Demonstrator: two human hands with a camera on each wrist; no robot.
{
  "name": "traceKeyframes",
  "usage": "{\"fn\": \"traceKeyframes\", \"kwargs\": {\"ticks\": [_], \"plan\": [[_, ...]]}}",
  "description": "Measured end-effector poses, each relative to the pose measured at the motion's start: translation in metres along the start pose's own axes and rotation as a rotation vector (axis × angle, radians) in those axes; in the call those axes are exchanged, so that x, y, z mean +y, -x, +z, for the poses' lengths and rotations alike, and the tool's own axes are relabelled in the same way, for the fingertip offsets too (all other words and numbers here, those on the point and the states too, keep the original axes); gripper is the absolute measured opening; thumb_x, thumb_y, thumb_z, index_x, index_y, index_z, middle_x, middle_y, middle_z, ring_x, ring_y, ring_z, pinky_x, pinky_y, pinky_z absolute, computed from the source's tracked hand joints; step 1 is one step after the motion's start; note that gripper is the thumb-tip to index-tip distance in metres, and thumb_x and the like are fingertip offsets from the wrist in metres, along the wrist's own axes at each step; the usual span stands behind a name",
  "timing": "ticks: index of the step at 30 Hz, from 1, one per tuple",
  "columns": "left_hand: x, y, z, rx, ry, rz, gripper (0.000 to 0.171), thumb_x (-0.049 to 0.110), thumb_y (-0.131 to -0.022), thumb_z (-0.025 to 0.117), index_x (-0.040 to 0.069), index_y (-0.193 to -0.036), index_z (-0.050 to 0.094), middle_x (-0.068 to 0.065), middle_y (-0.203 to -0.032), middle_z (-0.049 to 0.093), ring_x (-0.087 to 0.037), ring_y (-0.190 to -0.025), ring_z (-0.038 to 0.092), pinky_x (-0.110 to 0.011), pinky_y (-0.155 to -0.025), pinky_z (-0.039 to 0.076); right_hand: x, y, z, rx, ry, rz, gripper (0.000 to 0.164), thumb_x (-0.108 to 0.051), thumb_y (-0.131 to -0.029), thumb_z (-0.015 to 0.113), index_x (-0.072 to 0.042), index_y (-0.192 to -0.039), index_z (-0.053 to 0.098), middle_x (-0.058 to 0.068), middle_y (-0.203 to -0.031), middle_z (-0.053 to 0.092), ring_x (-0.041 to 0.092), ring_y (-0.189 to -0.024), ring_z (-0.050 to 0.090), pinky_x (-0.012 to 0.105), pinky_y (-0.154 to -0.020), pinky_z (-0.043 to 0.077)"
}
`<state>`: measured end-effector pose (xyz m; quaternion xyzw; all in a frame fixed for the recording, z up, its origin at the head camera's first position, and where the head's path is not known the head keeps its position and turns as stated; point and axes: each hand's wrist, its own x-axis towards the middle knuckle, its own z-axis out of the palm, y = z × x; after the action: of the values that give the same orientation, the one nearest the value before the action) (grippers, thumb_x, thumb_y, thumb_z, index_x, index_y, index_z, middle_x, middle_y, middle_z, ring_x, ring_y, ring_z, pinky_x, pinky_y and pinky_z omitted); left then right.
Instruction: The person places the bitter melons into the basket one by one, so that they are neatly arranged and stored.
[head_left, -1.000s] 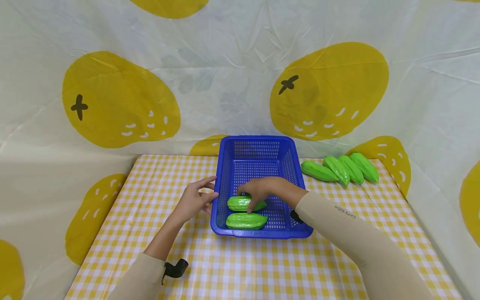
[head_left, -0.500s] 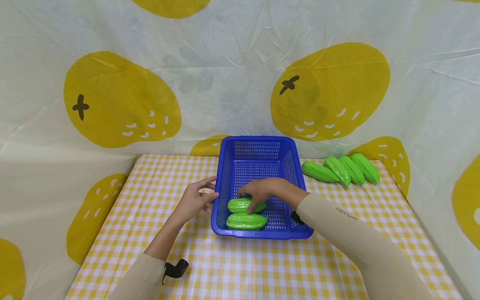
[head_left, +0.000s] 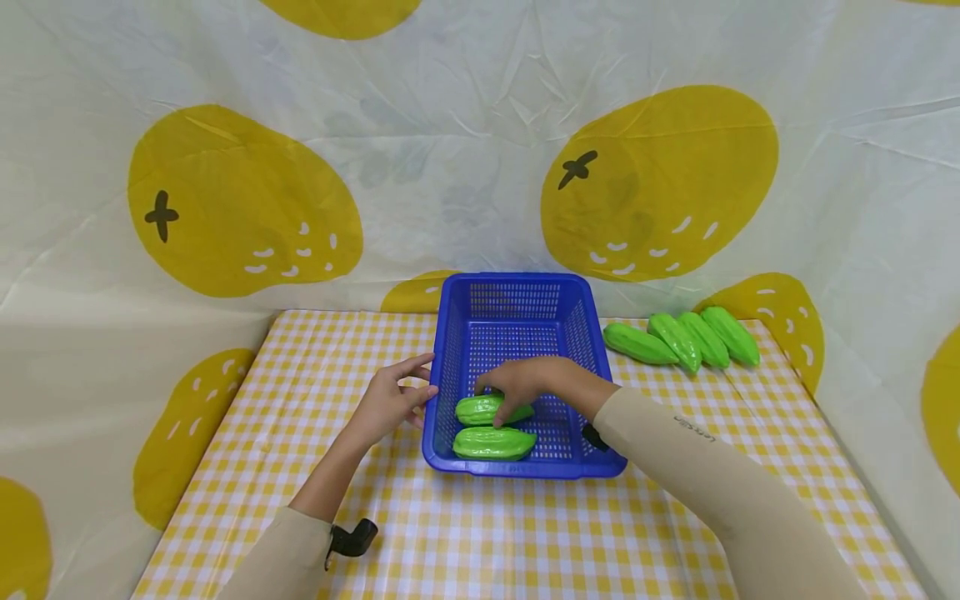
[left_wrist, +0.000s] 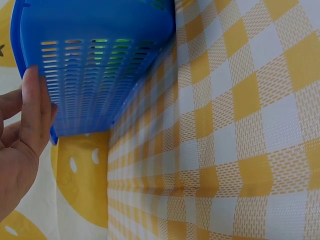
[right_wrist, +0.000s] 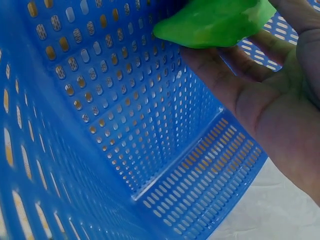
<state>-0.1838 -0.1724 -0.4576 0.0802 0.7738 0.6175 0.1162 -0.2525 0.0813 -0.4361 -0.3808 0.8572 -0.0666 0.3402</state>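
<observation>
A green ridged bitter melon (head_left: pixel 476 410) lies crosswise inside the blue plastic basket (head_left: pixel 525 469). My right hand (head_left: pixel 517 385) reaches over the basket's right side and grips this melon, thumb on the near side and fingers on the far side. The right wrist view shows the melon's pointed end (right_wrist: pixel 210 27) at my fingers, close over the perforated floor. A second bitter melon (head_left: pixel 493 443) rests nearer to me, alongside the first. On the left, my left hand (head_left: pixel 384 402) touches the basket's rim with fairly straight fingers (left_wrist: pixel 32 100) against the outer wall.
Several more green bitter melons (head_left: pixel 705 339) lie side by side at the table's back right, beyond the basket. A yellow-and-white checked cloth (head_left: pixel 465 533) covers the table. Fabric printed with yellow fruit (head_left: pixel 660 179) hangs behind and at both sides.
</observation>
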Motion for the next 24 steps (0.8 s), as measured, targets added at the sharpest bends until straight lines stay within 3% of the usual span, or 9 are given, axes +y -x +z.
{"fn": "traceKeyframes", "kwargs": {"ticks": [6, 15, 24], "plan": [[0.0027, 0.0017, 0.0008, 0.006, 0.014, -0.003, 0.058, 0.002, -0.096, 0.071, 0.006, -0.151, 0.052, -0.025, -0.125, 0.060, -0.017, -0.068, 0.070, -0.058, -0.061, 0.065, -0.0017, 0.0013, -0.0015, 0.020, 0.018, -0.027, 0.062, -0.037, -0.094, 0.077, -0.010, -0.145, 0.055, 0.008, -0.135, 0.064, 0.024, -0.125, 0.060, 0.040, -0.112, 0.051], [0.0049, 0.0016, 0.0013, 0.007, 0.011, -0.003, 0.058, 0.002, -0.097, 0.071, 0.006, -0.151, 0.052, -0.026, -0.125, 0.061, -0.017, -0.068, 0.070, -0.067, -0.065, 0.061, -0.0029, 0.0022, -0.0019, 0.020, 0.011, -0.033, 0.053, -0.037, -0.095, 0.076, -0.013, -0.140, 0.059, 0.006, -0.132, 0.065, 0.025, -0.125, 0.060, 0.040, -0.111, 0.052], [0.0040, 0.0014, 0.0010, 0.002, 0.012, 0.000, 0.057, 0.003, -0.097, 0.071, 0.006, -0.151, 0.052, -0.027, -0.126, 0.060, -0.017, -0.068, 0.070, -0.065, -0.065, 0.062, -0.0026, 0.0016, 0.0003, -0.010, -0.008, -0.012, 0.053, -0.041, -0.094, 0.076, -0.015, -0.138, 0.059, 0.003, -0.126, 0.067, 0.019, -0.118, 0.062, 0.036, -0.107, 0.055]]}}
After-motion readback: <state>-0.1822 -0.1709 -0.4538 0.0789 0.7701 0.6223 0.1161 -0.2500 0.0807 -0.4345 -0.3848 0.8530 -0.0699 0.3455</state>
